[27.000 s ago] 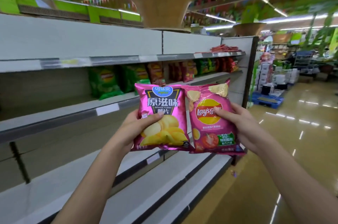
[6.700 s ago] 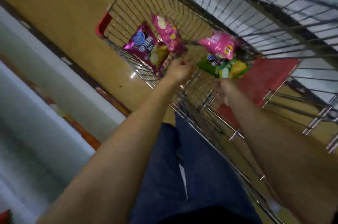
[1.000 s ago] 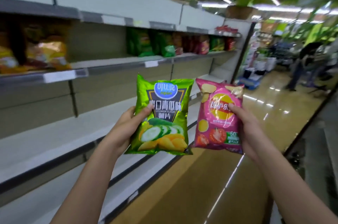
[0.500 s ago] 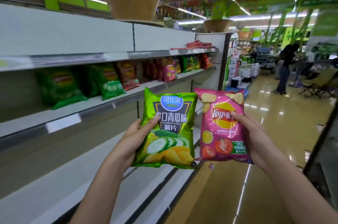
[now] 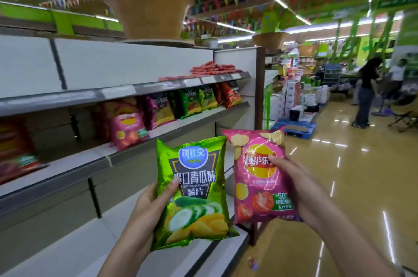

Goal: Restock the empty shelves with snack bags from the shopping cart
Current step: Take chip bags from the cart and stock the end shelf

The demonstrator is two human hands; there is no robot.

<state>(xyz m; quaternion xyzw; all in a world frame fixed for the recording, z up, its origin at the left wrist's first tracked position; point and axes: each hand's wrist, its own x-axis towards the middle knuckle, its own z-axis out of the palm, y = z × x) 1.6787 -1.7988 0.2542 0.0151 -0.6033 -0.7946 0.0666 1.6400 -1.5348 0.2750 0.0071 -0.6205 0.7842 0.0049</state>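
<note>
My left hand [image 5: 148,207] grips a green cucumber-flavour chip bag [image 5: 194,188] by its left edge, held upright in front of me. Beside it my right hand [image 5: 294,182] holds a pink tomato Lay's bag [image 5: 255,174] by its right side. Both bags face me, just right of the shelf unit. The middle shelf [image 5: 74,163] carries a pink Lay's bag [image 5: 127,128], then dark, green and red bags [image 5: 194,101] toward the far end. The lower shelves [image 5: 67,247] are bare. The shopping cart is out of view.
The aisle floor [image 5: 352,186] stretches ahead on the right. A blue pallet [image 5: 296,128] with stacked white boxes stands past the shelf end. A person in dark clothes [image 5: 366,93] stands far right near a folding chair. Red packets [image 5: 210,69] lie on the top shelf.
I have moved along the shelf toward its far end; the stocked bags and shelf end look closer. Both hands keep the same bags, now held slightly lower and to the right.
</note>
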